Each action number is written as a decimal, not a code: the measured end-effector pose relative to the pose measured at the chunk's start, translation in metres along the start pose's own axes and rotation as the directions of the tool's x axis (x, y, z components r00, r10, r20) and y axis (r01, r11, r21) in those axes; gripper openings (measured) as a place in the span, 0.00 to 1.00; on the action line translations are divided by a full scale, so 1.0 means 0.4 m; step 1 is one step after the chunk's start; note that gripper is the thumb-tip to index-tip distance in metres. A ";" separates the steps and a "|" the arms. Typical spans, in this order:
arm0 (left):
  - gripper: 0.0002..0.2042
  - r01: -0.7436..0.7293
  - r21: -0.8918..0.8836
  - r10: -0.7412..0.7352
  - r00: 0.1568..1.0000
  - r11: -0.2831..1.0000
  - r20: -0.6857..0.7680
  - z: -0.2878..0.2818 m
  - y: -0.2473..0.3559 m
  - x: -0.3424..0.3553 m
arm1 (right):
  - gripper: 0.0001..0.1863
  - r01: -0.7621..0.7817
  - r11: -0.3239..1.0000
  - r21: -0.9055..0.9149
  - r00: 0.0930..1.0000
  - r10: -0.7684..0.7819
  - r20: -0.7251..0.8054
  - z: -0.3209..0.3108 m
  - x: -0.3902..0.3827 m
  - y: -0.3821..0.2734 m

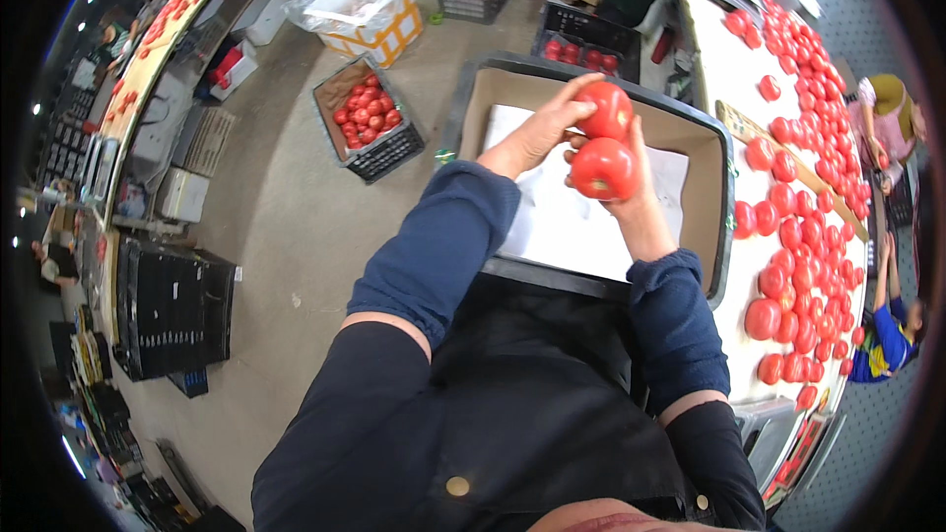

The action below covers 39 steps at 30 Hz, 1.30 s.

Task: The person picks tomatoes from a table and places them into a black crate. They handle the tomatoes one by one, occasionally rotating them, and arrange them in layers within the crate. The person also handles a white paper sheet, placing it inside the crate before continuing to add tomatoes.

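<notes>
Two large red tomatoes are in my hands above a dark-rimmed crate (717,217) lined with cardboard and white paper (562,227). My left hand (542,130) is closed on the upper tomato (605,109), its thumb and fingers at the left side. Below it, the other tomato (603,169) rests in my right hand (636,192), whose fingers wrap round it from beneath and the right. The two tomatoes touch or nearly touch each other. The part of the crate under my hands and forearms is hidden.
At right, a table (729,335) carries many loose tomatoes (803,281) and a wooden divider (734,121). A black crate of tomatoes (394,153) and a white-and-yellow box (379,34) stand on the floor at left. Two people (887,108) are across the table.
</notes>
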<state>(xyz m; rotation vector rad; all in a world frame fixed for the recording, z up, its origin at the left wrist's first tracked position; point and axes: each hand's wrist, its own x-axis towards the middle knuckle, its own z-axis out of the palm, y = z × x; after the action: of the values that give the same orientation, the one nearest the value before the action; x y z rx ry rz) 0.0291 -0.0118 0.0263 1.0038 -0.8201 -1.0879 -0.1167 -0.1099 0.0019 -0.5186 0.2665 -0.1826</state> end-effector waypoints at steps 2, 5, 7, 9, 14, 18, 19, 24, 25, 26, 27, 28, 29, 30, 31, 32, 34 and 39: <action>0.28 0.008 -0.021 -0.009 1.000 1.000 -0.027 0.001 -0.001 0.003 | 0.45 -0.024 0.999 -0.048 0.999 0.022 -0.036 0.014 -0.006 -0.004; 0.26 0.017 -0.113 -0.021 0.999 0.993 -0.032 -0.004 -0.014 0.016 | 0.46 -0.053 0.995 -0.087 0.998 0.049 -0.049 0.031 -0.014 -0.007; 0.26 0.032 -0.163 -0.038 0.999 0.986 -0.035 -0.006 -0.022 0.021 | 0.45 -0.054 0.992 -0.116 0.998 0.049 -0.040 0.029 -0.012 -0.006; 0.28 0.036 -0.115 -0.039 0.999 0.993 -0.026 0.001 -0.012 0.018 | 0.45 -0.042 0.996 -0.083 0.999 0.039 -0.038 0.024 -0.011 -0.007; 0.36 -0.043 0.111 0.045 0.999 0.993 -0.010 0.031 0.020 -0.011 | 0.45 -0.017 0.995 -0.095 0.995 0.008 -0.096 0.041 -0.017 -0.011; 0.37 -0.077 0.107 0.081 0.996 0.991 -0.030 0.029 0.018 -0.005 | 0.43 -0.018 0.996 -0.093 0.996 0.011 -0.083 0.042 -0.019 -0.012; 0.37 -0.088 0.124 0.092 0.995 0.988 -0.031 0.030 0.018 -0.004 | 0.43 -0.016 0.995 -0.095 0.997 0.009 -0.077 0.038 -0.018 -0.013; 0.35 -0.125 0.196 0.134 0.990 0.973 -0.033 0.026 0.017 -0.003 | 0.41 -0.022 0.997 -0.070 0.990 0.012 -0.139 0.018 0.001 -0.007; 0.34 -0.143 0.237 0.154 0.988 0.961 -0.025 0.021 0.010 0.000 | 0.40 -0.019 0.997 -0.070 0.990 0.009 -0.140 0.014 0.003 -0.005; 0.33 -0.162 0.275 0.173 0.985 0.948 -0.015 0.025 0.016 -0.001 | 0.40 -0.013 0.998 -0.069 0.990 0.003 -0.143 0.014 0.003 -0.005; 0.31 -0.119 0.217 0.127 0.992 0.969 -0.023 0.030 0.023 -0.004 | 0.40 -0.012 0.997 -0.070 0.992 0.003 -0.128 0.016 0.000 -0.005; 0.29 -0.075 0.158 0.080 0.996 0.985 -0.029 0.036 0.033 -0.008 | 0.40 -0.011 0.997 -0.071 0.994 0.003 -0.113 0.021 -0.003 -0.006; 0.27 -0.030 0.100 0.034 0.999 0.995 -0.034 0.041 0.044 -0.014 | 0.39 -0.012 0.997 -0.071 0.995 0.005 -0.096 0.026 -0.004 -0.005; 0.26 -0.032 0.114 0.036 0.999 0.993 -0.034 0.036 0.041 -0.012 | 0.39 -0.006 0.997 -0.079 0.996 -0.001 -0.087 0.027 -0.002 -0.004; 0.24 -0.034 0.128 0.039 0.999 0.991 -0.033 0.029 0.034 -0.008 | 0.39 0.001 0.996 -0.086 0.997 -0.008 -0.079 0.026 0.000 -0.003; 0.23 -0.036 0.143 0.041 0.999 0.989 -0.032 0.023 0.029 -0.005 | 0.39 0.007 0.996 -0.093 0.997 -0.014 -0.070 0.025 0.002 -0.002; 0.22 -0.024 0.103 0.028 0.999 0.994 -0.035 0.016 0.024 -0.003 | 0.39 0.015 0.992 -0.127 0.996 -0.026 -0.086 0.026 0.004 0.000; 0.21 -0.031 0.097 0.035 0.999 0.995 -0.041 0.014 0.024 -0.004 | 0.38 0.007 0.991 -0.134 0.999 -0.013 -0.051 0.029 -0.004 0.001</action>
<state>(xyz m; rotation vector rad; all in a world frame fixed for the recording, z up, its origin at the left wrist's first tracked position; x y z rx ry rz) 0.0267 -0.0101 0.0369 1.0864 -0.8583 -1.0031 -0.1149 -0.1038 0.0115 -0.6486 0.3278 -0.1888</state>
